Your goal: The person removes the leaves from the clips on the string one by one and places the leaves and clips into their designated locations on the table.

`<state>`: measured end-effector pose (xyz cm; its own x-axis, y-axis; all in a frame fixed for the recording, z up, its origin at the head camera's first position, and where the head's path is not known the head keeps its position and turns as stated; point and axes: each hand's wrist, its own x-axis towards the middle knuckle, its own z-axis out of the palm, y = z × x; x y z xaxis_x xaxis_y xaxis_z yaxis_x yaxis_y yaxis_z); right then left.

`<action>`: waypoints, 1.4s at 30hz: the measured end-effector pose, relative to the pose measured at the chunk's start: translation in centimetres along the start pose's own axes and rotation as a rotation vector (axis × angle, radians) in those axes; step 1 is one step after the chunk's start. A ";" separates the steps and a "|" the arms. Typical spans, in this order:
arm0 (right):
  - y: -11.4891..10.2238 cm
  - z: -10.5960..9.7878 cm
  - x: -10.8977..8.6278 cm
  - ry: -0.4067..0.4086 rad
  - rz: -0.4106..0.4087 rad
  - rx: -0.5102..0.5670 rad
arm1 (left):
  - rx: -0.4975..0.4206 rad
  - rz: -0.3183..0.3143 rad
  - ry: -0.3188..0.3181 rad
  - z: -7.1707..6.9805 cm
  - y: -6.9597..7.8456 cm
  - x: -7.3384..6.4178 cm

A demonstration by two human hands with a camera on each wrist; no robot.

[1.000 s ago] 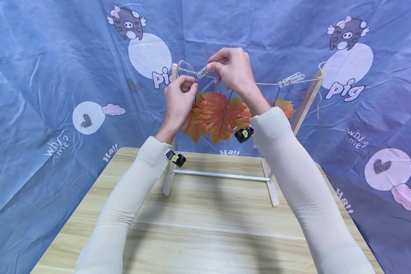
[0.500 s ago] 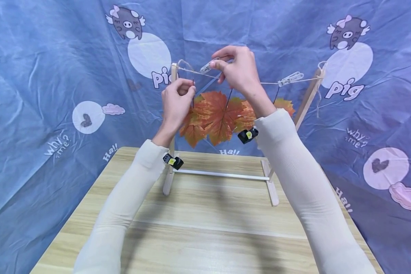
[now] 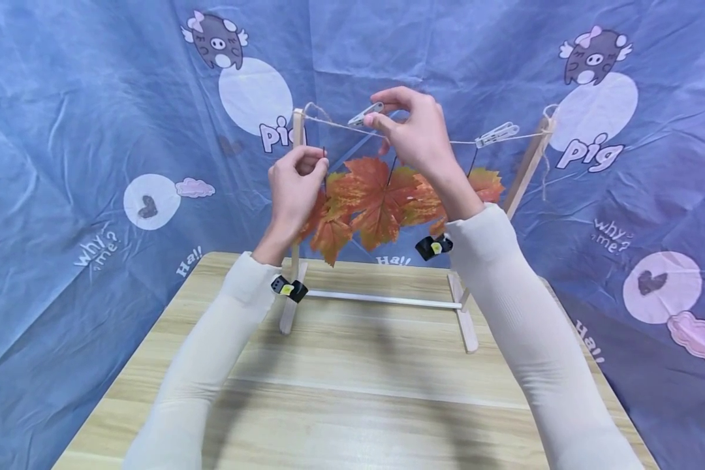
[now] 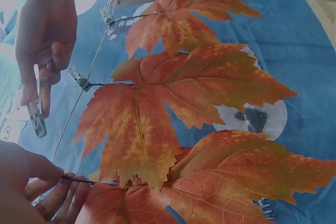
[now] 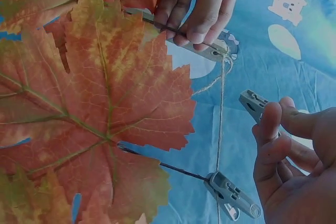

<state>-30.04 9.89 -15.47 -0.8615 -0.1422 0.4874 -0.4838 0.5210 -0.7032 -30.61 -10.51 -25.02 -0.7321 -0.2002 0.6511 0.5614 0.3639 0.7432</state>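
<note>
My left hand (image 3: 294, 189) pinches the dark stem (image 4: 79, 180) of an orange maple leaf (image 4: 220, 182) between thumb and fingers, just below the twine (image 5: 220, 124). To the right and a little higher, my right hand (image 3: 420, 137) pinches a pale grey clothespin (image 5: 253, 103), its nose pointing left and apart from the twine in the right wrist view. A middle leaf (image 3: 382, 199) hangs by its stem from a second clothespin (image 5: 231, 195) on the twine. Farther right, another leaf (image 4: 178, 19) hangs from a third clothespin (image 3: 496, 134).
The twine is tied between two wooden posts, the left post (image 3: 297, 130) and the right post (image 3: 525, 166). A white crossbar (image 3: 382, 299) joins their feet low over the wood-grain table (image 3: 352, 391). A blue printed cloth (image 3: 123, 78) hangs behind and at the sides.
My left hand has moved down and left with the leaf stem. My right hand has drawn the clothespin rightward, away from the stem, and tilted it flatter.
</note>
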 end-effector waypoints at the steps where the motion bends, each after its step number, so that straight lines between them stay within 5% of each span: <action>1: 0.1 0.0 -0.2 0.000 0.000 0.009 | -0.006 -0.007 0.002 -0.1 -0.1 -0.1; 25: 5.3 -1.1 -5.3 0.044 -0.021 0.215 | -0.113 -0.133 0.015 -1.1 -3.1 -2.8; 42: 9.7 -2.2 -9.0 0.021 0.064 0.201 | -0.209 -0.263 -0.022 -1.1 -5.5 -5.3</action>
<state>-26.66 18.04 -25.51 -0.8889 -0.0953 0.4481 -0.4514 0.3494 -0.8211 -29.40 -12.49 -32.37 -0.8691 -0.2423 0.4312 0.4175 0.1078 0.9022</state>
